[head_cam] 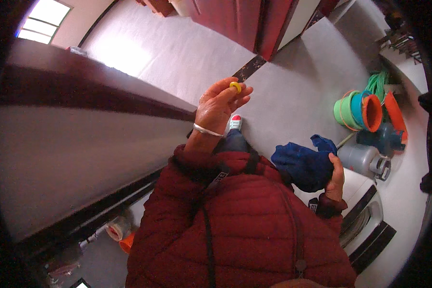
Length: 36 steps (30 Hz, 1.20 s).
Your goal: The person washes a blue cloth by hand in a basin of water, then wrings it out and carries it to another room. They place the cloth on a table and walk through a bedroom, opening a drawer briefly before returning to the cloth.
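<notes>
A small yellow ring-like object (235, 87) is pinched between the thumb and fingers of my left hand (221, 100), which is raised in front of me near the wall's edge. A light-coloured bangle circles that wrist. On the right, my right hand (335, 180) grips a bunched dark blue cloth (304, 165) at its right side; some of those fingers are hidden by the cloth. The two hands are well apart.
Stacked green, blue and orange buckets (348, 109) lie on the right by a green hose (377, 84) and gas cylinders (360, 158). A white front-loading washing machine (360, 201) is at lower right. A wall (93, 151) runs along the left; a red door (230, 21) stands ahead.
</notes>
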Motion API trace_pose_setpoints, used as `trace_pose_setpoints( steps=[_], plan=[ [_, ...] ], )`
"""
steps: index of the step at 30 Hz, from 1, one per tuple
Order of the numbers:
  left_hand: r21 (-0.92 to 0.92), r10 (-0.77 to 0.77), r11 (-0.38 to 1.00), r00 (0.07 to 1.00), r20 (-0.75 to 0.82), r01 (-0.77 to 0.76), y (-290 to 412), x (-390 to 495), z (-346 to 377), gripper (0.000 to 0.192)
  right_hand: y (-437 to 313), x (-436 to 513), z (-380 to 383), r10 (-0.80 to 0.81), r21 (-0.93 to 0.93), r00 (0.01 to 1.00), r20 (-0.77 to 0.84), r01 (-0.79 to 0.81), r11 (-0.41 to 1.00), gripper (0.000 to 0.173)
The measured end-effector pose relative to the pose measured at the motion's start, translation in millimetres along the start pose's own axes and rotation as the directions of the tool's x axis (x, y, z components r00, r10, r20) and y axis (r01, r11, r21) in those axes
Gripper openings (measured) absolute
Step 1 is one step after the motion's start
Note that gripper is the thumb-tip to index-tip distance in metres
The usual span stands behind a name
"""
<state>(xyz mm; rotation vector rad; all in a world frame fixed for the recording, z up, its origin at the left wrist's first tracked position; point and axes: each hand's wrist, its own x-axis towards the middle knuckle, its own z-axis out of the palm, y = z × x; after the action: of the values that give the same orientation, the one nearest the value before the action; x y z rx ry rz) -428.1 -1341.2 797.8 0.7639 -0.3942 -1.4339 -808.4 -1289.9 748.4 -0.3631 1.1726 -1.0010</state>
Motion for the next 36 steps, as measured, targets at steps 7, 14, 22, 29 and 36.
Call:
trace_pose_setpoints(
  steps=[7, 14, 22, 29, 36],
  plan=[
    [-0.072, -0.155, 0.985, 0.987, 0.033, 0.157, 18.9, 70.2, 14.9, 0.029, -29.5, 28.5, 33.6, -0.055, 0.037, 0.987, -0.154, 0.061, 0.997, 0.041],
    [-0.091, -0.211, 0.974, 0.976, -0.059, 0.205, 80.6, 171.4, -4.1, 0.035, -87.4, 110.8, 141.3, 0.012, -0.033, 0.993, -0.121, -0.017, 0.999, 0.04],
    [-0.236, -0.05, 0.972, 0.989, -0.137, 0.017, 122.0, 204.4, -40.0, 0.037, -119.9, 236.0, 264.9, 0.209, -0.212, 0.968, 0.137, -0.177, 0.961, 0.036],
    [-0.009, 0.204, 0.972, 0.864, -0.461, -0.234, 153.7, 209.8, -72.1, 0.03, -138.0, 323.7, 398.7, 0.378, -0.422, 0.845, 0.378, -0.206, 0.883, 0.045],
    [-0.08, 0.161, 0.935, 0.617, -0.77, -0.344, 191.5, 207.6, -143.4, 0.018, -168.3, 417.6, 531.2, 0.57, -0.596, 0.62, 0.539, -0.198, 0.778, 0.047]
  ],
)
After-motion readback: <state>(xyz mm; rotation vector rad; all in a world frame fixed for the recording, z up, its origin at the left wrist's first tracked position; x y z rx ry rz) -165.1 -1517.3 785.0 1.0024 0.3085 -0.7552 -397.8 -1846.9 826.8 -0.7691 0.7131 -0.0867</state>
